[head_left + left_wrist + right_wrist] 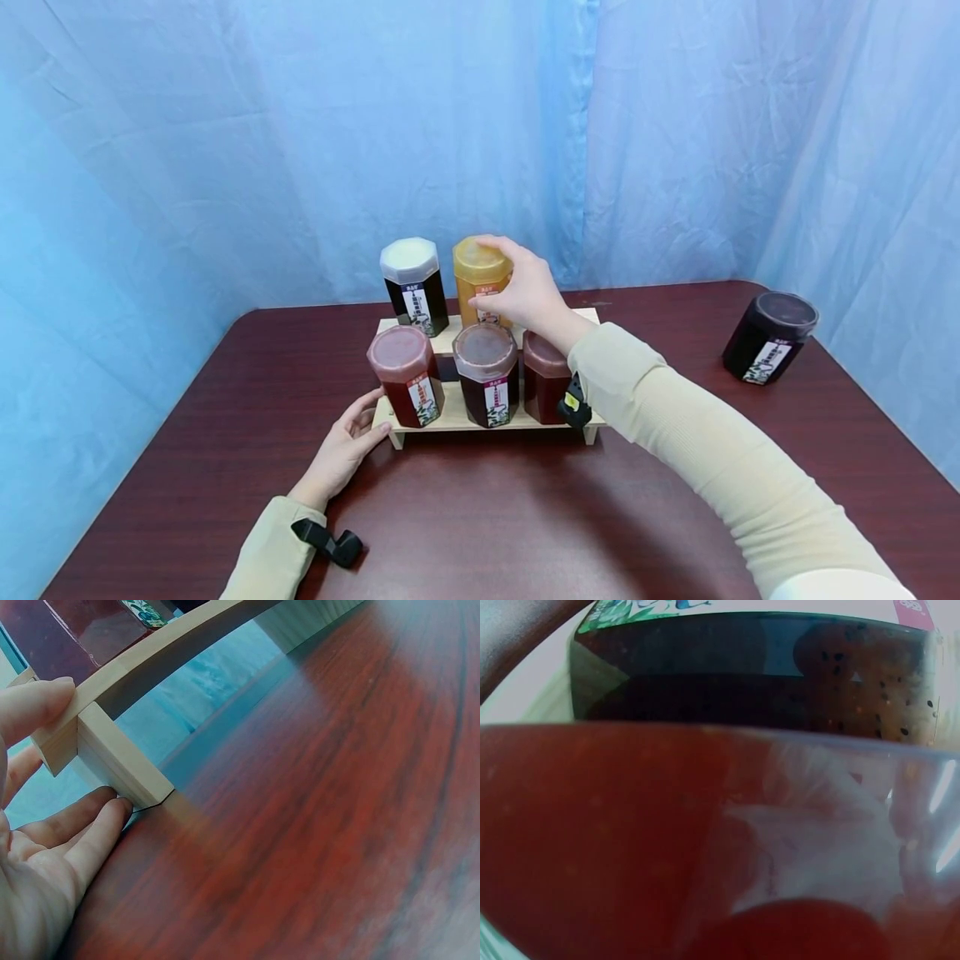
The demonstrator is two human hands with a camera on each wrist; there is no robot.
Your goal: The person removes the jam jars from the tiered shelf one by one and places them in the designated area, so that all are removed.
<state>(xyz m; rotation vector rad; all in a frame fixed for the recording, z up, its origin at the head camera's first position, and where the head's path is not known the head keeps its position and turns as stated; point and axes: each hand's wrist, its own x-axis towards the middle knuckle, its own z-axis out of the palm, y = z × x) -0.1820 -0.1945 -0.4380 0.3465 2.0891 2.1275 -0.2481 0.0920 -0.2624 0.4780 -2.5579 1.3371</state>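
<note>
A two-tier wooden rack stands on the table with octagonal jars on it. My right hand holds the yellow jar on the upper tier, fingers over its lid and thumb at its front label. At the rack's left end, my left hand grips the lower board. In the left wrist view its thumb lies on the board, with other fingers beside the rack leg. A red jar fills the right wrist view, which hides my right fingers.
A dark jar with a white lid stands on the upper tier, left. Along the lower tier are a red jar, a dark jar and another red jar, partly behind my right wrist. Another dark jar stands far right. Blue curtains hang behind.
</note>
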